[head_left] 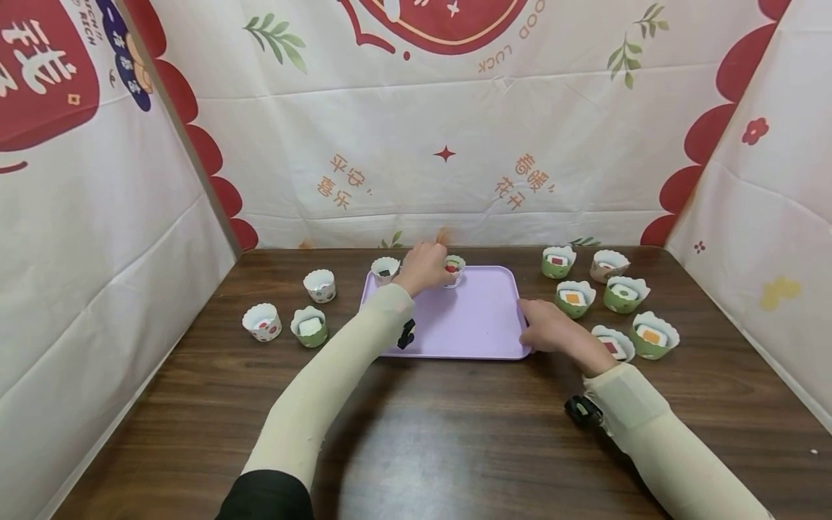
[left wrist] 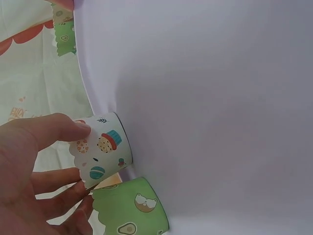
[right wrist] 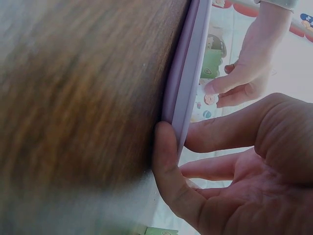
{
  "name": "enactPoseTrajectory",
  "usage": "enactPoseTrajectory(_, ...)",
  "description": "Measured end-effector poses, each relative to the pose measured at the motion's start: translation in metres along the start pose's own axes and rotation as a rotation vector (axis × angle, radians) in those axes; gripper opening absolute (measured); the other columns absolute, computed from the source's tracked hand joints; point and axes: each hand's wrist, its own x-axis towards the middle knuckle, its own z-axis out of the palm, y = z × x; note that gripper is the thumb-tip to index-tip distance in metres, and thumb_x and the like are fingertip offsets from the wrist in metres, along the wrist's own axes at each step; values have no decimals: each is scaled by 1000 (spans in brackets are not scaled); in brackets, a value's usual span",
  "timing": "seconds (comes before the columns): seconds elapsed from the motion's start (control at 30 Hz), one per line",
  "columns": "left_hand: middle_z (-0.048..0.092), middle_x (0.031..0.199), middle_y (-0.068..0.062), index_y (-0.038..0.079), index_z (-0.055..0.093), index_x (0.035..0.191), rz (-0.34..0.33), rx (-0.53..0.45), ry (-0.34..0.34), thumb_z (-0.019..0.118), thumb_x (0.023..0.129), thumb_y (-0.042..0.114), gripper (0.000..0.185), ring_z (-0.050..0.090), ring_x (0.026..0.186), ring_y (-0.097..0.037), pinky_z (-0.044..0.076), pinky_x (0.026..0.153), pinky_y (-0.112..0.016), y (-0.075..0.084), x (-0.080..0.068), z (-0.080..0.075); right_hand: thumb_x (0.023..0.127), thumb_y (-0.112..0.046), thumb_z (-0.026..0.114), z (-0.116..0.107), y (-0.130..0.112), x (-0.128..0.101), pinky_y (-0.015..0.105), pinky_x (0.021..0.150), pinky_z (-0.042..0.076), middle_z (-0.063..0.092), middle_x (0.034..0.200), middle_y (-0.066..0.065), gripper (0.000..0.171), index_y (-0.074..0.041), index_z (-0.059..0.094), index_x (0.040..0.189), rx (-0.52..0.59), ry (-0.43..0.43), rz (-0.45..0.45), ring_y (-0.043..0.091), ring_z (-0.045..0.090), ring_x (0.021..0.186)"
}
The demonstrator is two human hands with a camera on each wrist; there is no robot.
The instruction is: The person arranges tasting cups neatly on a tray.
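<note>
Head view shows our left hand (head_left: 425,267) pinching a small white paper cup with cupcake pictures (left wrist: 102,147) at the far edge of the flat purple plastic tray (head_left: 468,325). A green paper cup (head_left: 454,267) stands just beside it. Our right hand (head_left: 549,328) pinches the tray's right rim. We count two cups on the tray. Three more cups (head_left: 286,314) wait on the left and six cups (head_left: 607,300) on the right, so most of the job is left.
</note>
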Motion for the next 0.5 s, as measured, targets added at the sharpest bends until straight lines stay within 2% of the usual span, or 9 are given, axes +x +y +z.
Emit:
enactPoseTrajectory(0.17, 43, 65, 2, 17, 47, 63, -14, -15, 4, 79, 87, 36, 45, 49, 83, -22, 39, 66, -32, -1, -3, -1, 86, -1, 69, -1, -1, 1, 31, 66, 56, 58, 126, 36, 69, 17, 39, 146, -14, 6, -3, 32, 62, 92)
enactPoseTrajectory(0.27, 52, 72, -1, 13, 56, 72, -6, -9, 1, 79, 88, 37, 36, 53, 89, -24, 44, 72, -35, -1, -4, -1, 86, -1, 69, -1, -1, 1, 31, 65, 56, 60, 121, 33, 66, 16, 43, 143, -24, 12, -4, 31, 62, 90)
enactPoseTrajectory(0.33, 64, 89, -7, 9, 65, 96, 4, -12, 2, 80, 86, 39, 35, 56, 98, -28, 50, 82, -39, -1, -4, -1, 85, -1, 69, -1, -1, 1, 31, 65, 56, 60, 118, 32, 65, 16, 44, 142, -23, 13, -5, 31, 62, 88)
enactPoseTrajectory(0.37, 67, 101, -10, 8, 65, 110, 8, -15, 4, 81, 86, 39, 43, 57, 104, -30, 52, 87, -41, -1, -4, -1, 85, -1, 69, -1, -1, 0, 31, 64, 56, 60, 118, 32, 65, 16, 44, 142, -20, 13, -5, 30, 62, 88)
enactPoseTrajectory(0.43, 65, 126, -15, 9, 53, 139, 15, -31, 7, 82, 85, 41, 69, 57, 116, -33, 53, 97, -45, -2, -5, -1, 85, -1, 69, 0, 0, 0, 30, 64, 56, 60, 118, 32, 64, 16, 44, 142, -16, 12, -5, 30, 62, 87)
enactPoseTrajectory(0.5, 57, 141, -17, 13, 38, 155, 19, -64, 15, 84, 84, 42, 89, 54, 124, -34, 52, 103, -46, -3, -6, -2, 85, -1, 69, 0, 0, 0, 30, 63, 56, 60, 118, 32, 64, 16, 44, 141, -10, 12, -5, 30, 62, 87)
